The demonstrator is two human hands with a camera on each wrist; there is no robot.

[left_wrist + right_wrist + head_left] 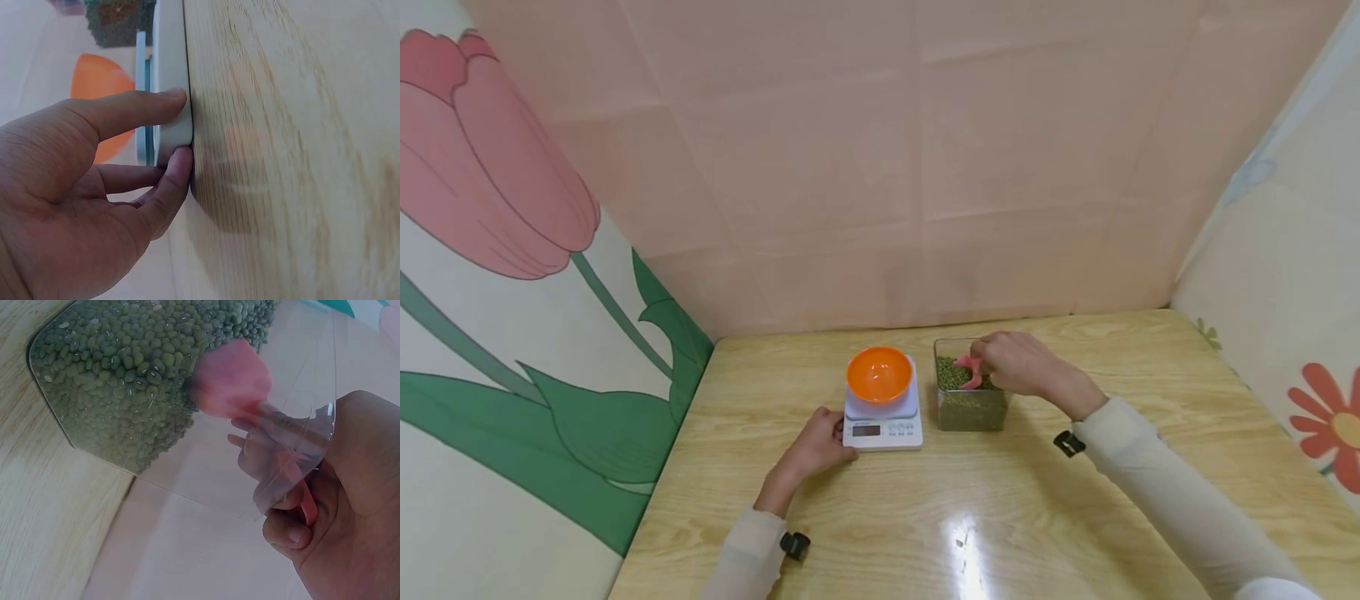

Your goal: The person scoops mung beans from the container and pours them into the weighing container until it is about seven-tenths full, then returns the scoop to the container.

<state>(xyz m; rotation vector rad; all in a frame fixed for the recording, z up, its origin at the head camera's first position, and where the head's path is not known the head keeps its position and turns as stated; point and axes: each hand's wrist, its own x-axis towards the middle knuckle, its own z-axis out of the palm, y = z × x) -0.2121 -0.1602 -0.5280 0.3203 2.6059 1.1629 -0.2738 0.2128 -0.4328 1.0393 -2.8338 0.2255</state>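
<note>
A white kitchen scale (883,422) with a small display stands on the table, and an orange bowl (880,375) sits on its platform. My left hand (816,442) holds the scale's near left corner, thumb on the front edge and fingers along the side. To the right of the scale is a clear square container (972,414) partly filled with green mung beans (137,369). My right hand (1021,363) reaches over the container's rim and grips a pink scoop (231,378) by its handle. The scoop's head touches the beans; its tip is hidden among them.
The wooden table (880,517) ends at a pink-covered wall (880,183) behind the scale and container. A tulip-printed panel (497,250) borders the left side, and a flower-printed panel (1285,275) the right.
</note>
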